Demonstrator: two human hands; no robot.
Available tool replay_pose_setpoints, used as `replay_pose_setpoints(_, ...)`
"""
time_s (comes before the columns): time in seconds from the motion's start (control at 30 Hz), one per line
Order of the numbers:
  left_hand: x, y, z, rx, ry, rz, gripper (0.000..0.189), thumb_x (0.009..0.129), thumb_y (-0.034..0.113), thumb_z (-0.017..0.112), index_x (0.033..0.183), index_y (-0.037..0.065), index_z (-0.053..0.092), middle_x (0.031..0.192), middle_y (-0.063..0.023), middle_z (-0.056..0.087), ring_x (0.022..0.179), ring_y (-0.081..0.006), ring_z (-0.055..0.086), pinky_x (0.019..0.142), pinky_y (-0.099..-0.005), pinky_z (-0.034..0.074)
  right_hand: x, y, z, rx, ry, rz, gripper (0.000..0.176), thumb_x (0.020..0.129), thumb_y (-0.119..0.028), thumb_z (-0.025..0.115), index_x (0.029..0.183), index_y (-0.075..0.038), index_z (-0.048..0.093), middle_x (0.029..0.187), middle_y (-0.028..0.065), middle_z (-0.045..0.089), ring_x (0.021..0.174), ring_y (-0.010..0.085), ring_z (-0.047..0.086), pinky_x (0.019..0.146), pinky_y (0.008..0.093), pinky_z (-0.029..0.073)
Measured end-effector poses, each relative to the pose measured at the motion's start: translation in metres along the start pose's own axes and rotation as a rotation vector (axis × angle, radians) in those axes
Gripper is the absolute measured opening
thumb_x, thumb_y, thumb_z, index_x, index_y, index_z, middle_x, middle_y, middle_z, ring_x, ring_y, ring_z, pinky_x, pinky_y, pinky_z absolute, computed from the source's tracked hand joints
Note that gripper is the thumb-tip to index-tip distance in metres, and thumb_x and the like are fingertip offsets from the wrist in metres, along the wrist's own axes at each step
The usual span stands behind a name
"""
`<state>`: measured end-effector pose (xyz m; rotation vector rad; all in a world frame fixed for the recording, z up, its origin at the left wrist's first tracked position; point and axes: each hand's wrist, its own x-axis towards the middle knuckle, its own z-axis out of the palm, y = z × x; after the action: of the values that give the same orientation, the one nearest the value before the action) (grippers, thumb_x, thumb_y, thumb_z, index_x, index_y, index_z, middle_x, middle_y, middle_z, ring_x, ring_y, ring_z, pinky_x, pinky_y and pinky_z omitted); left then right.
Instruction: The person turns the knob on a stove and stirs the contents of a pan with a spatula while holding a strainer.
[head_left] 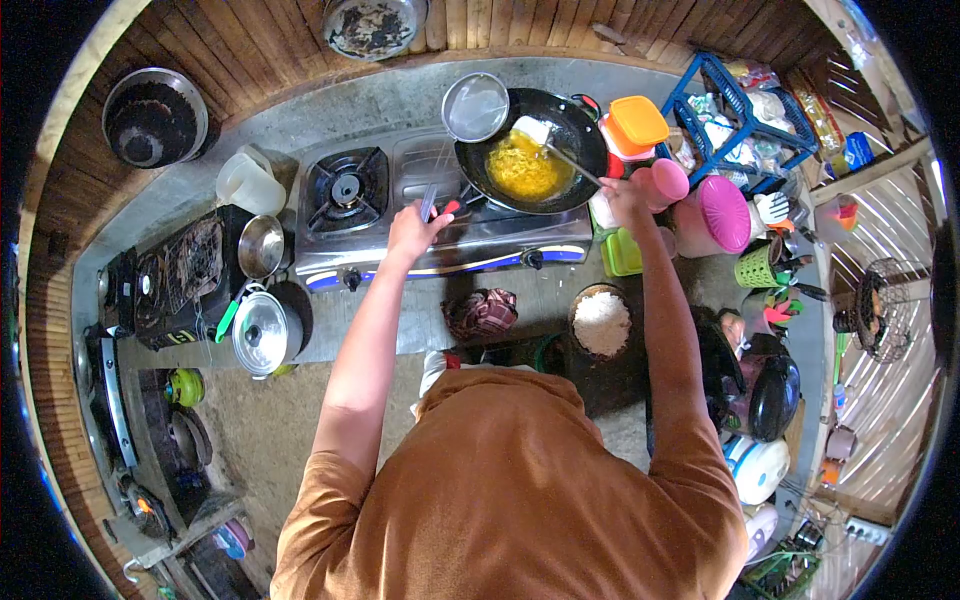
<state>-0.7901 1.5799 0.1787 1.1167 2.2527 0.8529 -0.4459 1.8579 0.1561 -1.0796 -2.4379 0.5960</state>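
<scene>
A black wok (477, 173) sits on the right burner, with bubbling yellow food (530, 172) in oil inside it. My right hand (627, 203) grips the long handle of a spatula (534, 129), whose pale head dips into the wok beside the food. At the front left of the wok, my left hand (410, 234) is closed around the grey handle of a round mesh strainer (475, 107). The mesh overlaps the wok's upper left rim in this view. Fingers of that hand lie right by the wok's red-and-black handle (450, 207).
The gas stove (420, 255) has a bare left burner (346, 188). Left of it stand a saucepan (261, 246), a lidded pot (266, 333) and a white jug (250, 183). Plastic containers (638, 122) crowd the right. A bowl of white food (601, 322) and a crumpled cloth (482, 313) lie in front.
</scene>
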Motion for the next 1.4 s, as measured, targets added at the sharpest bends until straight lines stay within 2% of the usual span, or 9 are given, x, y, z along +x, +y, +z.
replay_pose_setpoints(0.07, 0.001, -0.001, 0.001, 0.001, 0.003, 0.006, 0.041, 0.083, 0.044, 0.079, 0.088, 0.008, 0.063, 0.066, -0.0100, 0.069, 0.061, -0.0227, 0.072, 0.067, -0.0387, 0.055, -0.002, -0.014, 0.003, 0.102, -0.004, -0.029, 0.029, 0.099, -0.017, 0.053, 0.120, -0.005, 0.069, 0.083, 0.0116, 0.071, 0.073, 0.0208, 0.064, 0.068, 0.0377, 0.051)
replay_pose_setpoints(0.13, 0.001, 0.000, 0.001, -0.028, -0.002, -0.025, 0.041, 0.083, 0.044, 0.079, 0.088, 0.007, 0.063, 0.065, -0.0096, 0.069, 0.061, -0.0222, 0.071, 0.066, -0.0383, 0.055, -0.005, -0.032, -0.007, 0.294, -0.191, 0.103, 0.032, 0.096, -0.022, 0.060, 0.115, 0.001, 0.069, 0.108, 0.0222, 0.071, 0.101, 0.0347, 0.069, 0.092, 0.0390, 0.052)
replay_pose_setpoints(0.37, 0.000, 0.000, 0.000, -0.031, -0.010, -0.036, 0.041, 0.082, 0.045, 0.080, 0.086, 0.008, 0.063, 0.064, -0.0090, 0.069, 0.061, -0.0217, 0.071, 0.064, -0.0376, 0.055, -0.040, -0.029, -0.050, 0.157, -0.151, -0.128, 0.030, 0.097, -0.019, 0.058, 0.122, -0.006, 0.068, 0.105, 0.0236, 0.071, 0.096, 0.0378, 0.069, 0.086, 0.0420, 0.053)
replay_pose_setpoints(0.67, 0.003, -0.003, 0.003, 0.009, 0.006, -0.006, 0.042, 0.082, 0.045, 0.080, 0.090, 0.008, 0.062, 0.066, -0.0092, 0.069, 0.063, -0.0241, 0.072, 0.066, -0.0388, 0.055, -0.057, -0.030, -0.066, -0.234, 0.114, 0.137, 0.028, 0.098, -0.019, 0.056, 0.120, -0.005, 0.067, 0.106, 0.0250, 0.069, 0.098, 0.0423, 0.066, 0.084, 0.0515, 0.052)
replay_pose_setpoints(0.73, 0.002, -0.001, 0.001, 0.018, -0.016, -0.044, 0.042, 0.082, 0.045, 0.080, 0.090, 0.009, 0.062, 0.066, -0.0095, 0.069, 0.065, -0.0247, 0.072, 0.067, -0.0397, 0.054, -0.059, -0.039, -0.064, -0.335, 0.034, 0.217, 0.028, 0.099, -0.023, 0.054, 0.118, -0.005, 0.066, 0.098, 0.0330, 0.065, 0.092, 0.0492, 0.065, 0.076, 0.0565, 0.053)
replay_pose_setpoints(0.87, 0.003, -0.004, 0.003, 0.000, 0.001, -0.027, 0.041, 0.081, 0.045, 0.080, 0.090, 0.009, 0.062, 0.065, -0.0094, 0.069, 0.064, -0.0250, 0.072, 0.068, -0.0402, 0.054, -0.064, -0.015, -0.039, -0.425, 0.082, -0.062, 0.029, 0.098, -0.023, 0.054, 0.115, -0.002, 0.066, 0.098, 0.0301, 0.066, 0.098, 0.0465, 0.065, 0.082, 0.0533, 0.053)
replay_pose_setpoints(0.93, 0.003, -0.004, 0.003, 0.004, -0.004, -0.028, 0.041, 0.081, 0.046, 0.080, 0.089, 0.009, 0.062, 0.065, -0.0091, 0.069, 0.064, -0.0252, 0.072, 0.067, -0.0405, 0.054, -0.063, -0.022, -0.034, -0.169, 0.051, -0.172, 0.028, 0.097, -0.021, 0.056, 0.111, 0.000, 0.067, 0.100, 0.0262, 0.069, 0.104, 0.0435, 0.064, 0.089, 0.0497, 0.052)
replay_pose_setpoints(1.17, 0.003, -0.005, 0.004, -0.007, -0.004, -0.021, 0.041, 0.082, 0.046, 0.080, 0.089, 0.009, 0.062, 0.065, -0.0091, 0.069, 0.064, -0.0256, 0.072, 0.067, -0.0406, 0.054, -0.058, -0.047, -0.044, 0.092, -0.014, -0.144, 0.028, 0.096, -0.018, 0.057, 0.116, -0.001, 0.068, 0.106, 0.0228, 0.070, 0.101, 0.0407, 0.066, 0.089, 0.0467, 0.052)
replay_pose_setpoints(1.4, 0.000, -0.001, 0.003, 0.004, 0.008, -0.024, 0.041, 0.082, 0.046, 0.079, 0.089, 0.009, 0.062, 0.066, -0.0096, 0.069, 0.065, -0.0265, 0.072, 0.069, -0.0414, 0.054, -0.032, -0.033, -0.040, -0.178, 0.145, -0.027, 0.030, 0.096, -0.016, 0.056, 0.120, -0.001, 0.066, 0.102, 0.0245, 0.070, 0.095, 0.0407, 0.068, 0.083, 0.0474, 0.053)
